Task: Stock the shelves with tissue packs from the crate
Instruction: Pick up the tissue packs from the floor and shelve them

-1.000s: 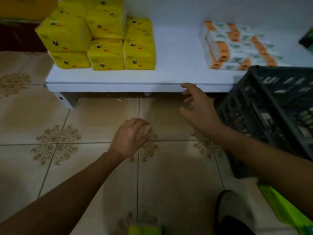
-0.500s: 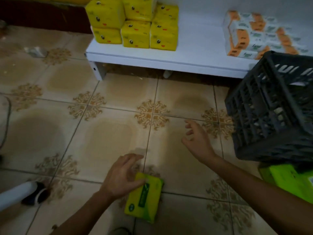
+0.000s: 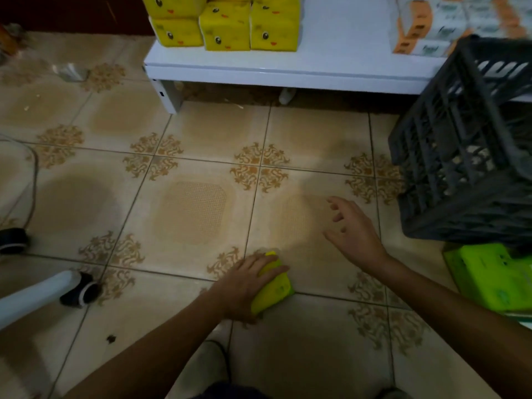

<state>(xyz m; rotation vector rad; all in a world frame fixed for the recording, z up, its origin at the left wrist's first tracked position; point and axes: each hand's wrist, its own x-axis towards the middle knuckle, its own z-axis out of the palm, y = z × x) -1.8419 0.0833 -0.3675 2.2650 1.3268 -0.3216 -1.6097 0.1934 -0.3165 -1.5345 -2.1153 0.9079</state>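
Observation:
A small yellow-green tissue pack (image 3: 276, 292) lies on the tiled floor near the bottom middle, and my left hand (image 3: 247, 283) grips it from above with fingers curled over its top edge. My right hand (image 3: 352, 231) hovers to the right with fingers spread and holds nothing. The dark grey plastic crate (image 3: 460, 145) stands at the right, between my right hand and the shelf. The white low shelf (image 3: 288, 73) runs along the top, with yellow duck-face tissue packs (image 3: 227, 27) at its left and orange-and-white packs (image 3: 426, 27) at its right.
Bright green tissue packs (image 3: 495, 277) lie on the floor under the crate's near corner. A white tube with a black end (image 3: 77, 289) and a black wheel (image 3: 11, 240) sit at the left, and a cable (image 3: 34, 174) trails across the tiles.
My view dropped from the shelf to the floor. My left hand reached down onto the yellow-green pack and closed over it. My right hand came away from the shelf edge and stayed spread.

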